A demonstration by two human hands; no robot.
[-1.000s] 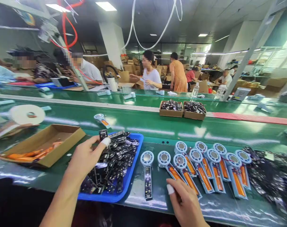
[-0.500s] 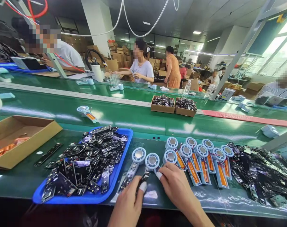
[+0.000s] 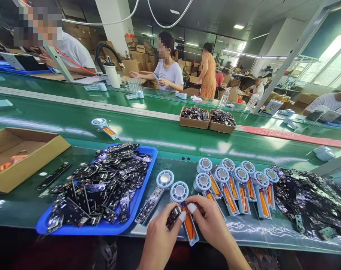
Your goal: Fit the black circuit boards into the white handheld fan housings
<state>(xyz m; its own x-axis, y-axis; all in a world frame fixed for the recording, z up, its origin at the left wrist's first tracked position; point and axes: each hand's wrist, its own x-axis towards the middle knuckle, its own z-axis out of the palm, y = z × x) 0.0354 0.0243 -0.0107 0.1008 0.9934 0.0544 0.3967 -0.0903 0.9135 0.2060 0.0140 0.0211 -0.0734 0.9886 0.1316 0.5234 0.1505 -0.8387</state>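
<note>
My left hand (image 3: 160, 230) is closed, thumb and fingers pinching a small black circuit board (image 3: 173, 217). A white cover sits on the thumb. Just above lies a light blue handheld fan housing (image 3: 179, 192) with a round grille head, its open handle showing an orange strip (image 3: 190, 226). My right hand (image 3: 212, 223) is closed at the neck of this housing, by thin dark wires (image 3: 184, 205); what its fingertips pinch is hidden. Left of it lies another light blue housing (image 3: 165, 179), a circuit board (image 3: 149, 206) along its handle.
A blue tray (image 3: 152, 176) heaped with circuit boards stands left, beside a cardboard box (image 3: 51, 150) holding orange pieces. Several blue housings (image 3: 222, 174) lie right, near a pile of boards (image 3: 313, 202). Behind runs a green conveyor (image 3: 148, 129); people (image 3: 167, 71) work beyond.
My right hand has shifted slightly, and the orange-filled handle of the housing now shows between my hands. My left hand has brought the circuit board closer to the neck. The view has tilted down slightly.
</note>
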